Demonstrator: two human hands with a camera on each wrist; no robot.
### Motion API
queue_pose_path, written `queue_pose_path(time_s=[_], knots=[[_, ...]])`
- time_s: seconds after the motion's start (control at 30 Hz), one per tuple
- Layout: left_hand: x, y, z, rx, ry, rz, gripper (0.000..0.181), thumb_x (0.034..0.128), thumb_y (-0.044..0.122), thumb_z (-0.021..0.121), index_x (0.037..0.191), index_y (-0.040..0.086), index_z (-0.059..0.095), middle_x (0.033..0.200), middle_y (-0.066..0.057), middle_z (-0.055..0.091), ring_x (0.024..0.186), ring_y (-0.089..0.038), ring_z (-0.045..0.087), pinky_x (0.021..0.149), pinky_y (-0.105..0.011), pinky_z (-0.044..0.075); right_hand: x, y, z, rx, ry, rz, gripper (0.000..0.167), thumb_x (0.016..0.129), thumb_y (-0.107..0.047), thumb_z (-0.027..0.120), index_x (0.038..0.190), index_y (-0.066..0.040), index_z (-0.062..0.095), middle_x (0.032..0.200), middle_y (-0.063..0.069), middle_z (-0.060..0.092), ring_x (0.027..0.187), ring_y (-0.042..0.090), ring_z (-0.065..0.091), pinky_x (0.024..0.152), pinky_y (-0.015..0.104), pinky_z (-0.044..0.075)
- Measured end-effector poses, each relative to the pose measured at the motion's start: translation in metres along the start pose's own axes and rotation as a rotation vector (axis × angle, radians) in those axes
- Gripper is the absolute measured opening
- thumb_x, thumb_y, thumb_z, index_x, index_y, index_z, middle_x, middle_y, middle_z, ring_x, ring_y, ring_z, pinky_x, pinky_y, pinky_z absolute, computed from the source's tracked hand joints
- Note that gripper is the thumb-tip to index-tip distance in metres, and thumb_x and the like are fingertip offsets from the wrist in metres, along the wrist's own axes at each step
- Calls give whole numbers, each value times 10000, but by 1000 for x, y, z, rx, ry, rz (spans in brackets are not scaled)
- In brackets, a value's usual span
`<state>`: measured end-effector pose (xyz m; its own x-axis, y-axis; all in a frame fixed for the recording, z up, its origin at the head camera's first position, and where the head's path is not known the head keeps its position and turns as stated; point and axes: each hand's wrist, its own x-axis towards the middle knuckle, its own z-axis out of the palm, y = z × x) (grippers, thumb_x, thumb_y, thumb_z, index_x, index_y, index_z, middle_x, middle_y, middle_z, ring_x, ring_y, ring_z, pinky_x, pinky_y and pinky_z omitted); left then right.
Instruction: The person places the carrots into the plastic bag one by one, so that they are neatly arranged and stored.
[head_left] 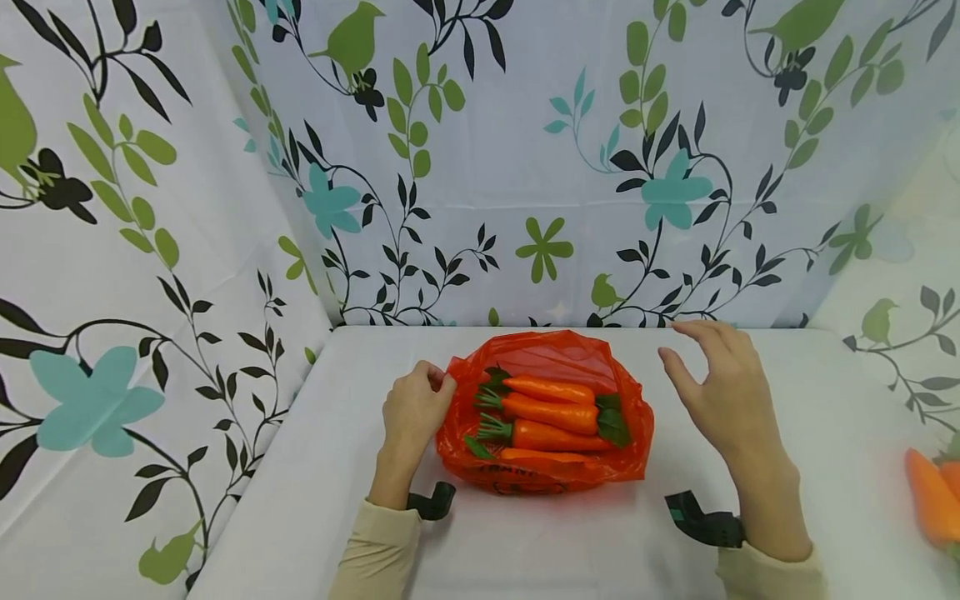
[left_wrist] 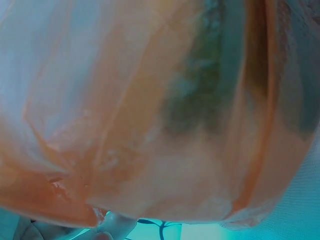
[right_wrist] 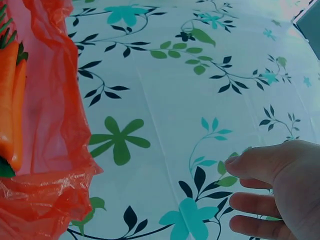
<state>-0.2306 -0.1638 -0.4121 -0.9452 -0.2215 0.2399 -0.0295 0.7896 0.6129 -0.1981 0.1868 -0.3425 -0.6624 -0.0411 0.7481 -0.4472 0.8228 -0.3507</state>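
A red translucent plastic bag [head_left: 551, 350] lies on the white table with its mouth spread wide. Inside it several orange carrots [head_left: 555, 412] with green tops lie side by side. My left hand [head_left: 414, 408] pinches the bag's left rim between thumb and fingers. In the left wrist view the bag [left_wrist: 140, 150] fills most of the picture and hides most of that hand. To the right of the bag, my right hand [head_left: 726, 396] is raised, fingers apart and holding nothing. The right wrist view shows a gap between that hand [right_wrist: 295, 185] and the bag [right_wrist: 57, 100].
More orange carrots [head_left: 933, 500] are partly in view at the right edge. The white table [head_left: 315, 467] is bordered by a curtain [head_left: 495, 167] printed with leaves, birds and flowers. Each wrist wears a black camera mount [head_left: 705, 523].
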Motion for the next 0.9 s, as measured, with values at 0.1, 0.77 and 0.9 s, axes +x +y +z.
queue_pose_path(time_s=[0.1, 0.77, 0.9], knots=[[1, 0, 0, 2, 4, 5, 228, 930, 297, 568, 964, 88, 655, 836, -83, 705, 649, -209, 588, 629, -363, 534, 1, 3, -2, -4, 8, 0, 397, 827, -45, 765, 1208, 4, 667, 1180, 221, 661, 1137, 403, 558, 937, 615, 483], [0, 2, -3, 0, -3, 13, 251, 939, 290, 554, 993, 66, 655, 856, -94, 707, 653, -206, 589, 621, -357, 545, -4, 33, -22, -48, 22, 17, 367, 855, -61, 719, 1194, 59, 643, 1168, 273, 642, 1141, 453, 527, 1000, 616, 414], [-1, 1, -2, -1, -6, 10, 254, 939, 291, 554, 996, 65, 654, 860, -97, 709, 656, -205, 593, 625, -360, 549, -5, 40, -26, -60, 18, 24, 373, 854, -61, 716, 1199, 62, 641, 1174, 277, 642, 1155, 455, 521, 1018, 608, 402]])
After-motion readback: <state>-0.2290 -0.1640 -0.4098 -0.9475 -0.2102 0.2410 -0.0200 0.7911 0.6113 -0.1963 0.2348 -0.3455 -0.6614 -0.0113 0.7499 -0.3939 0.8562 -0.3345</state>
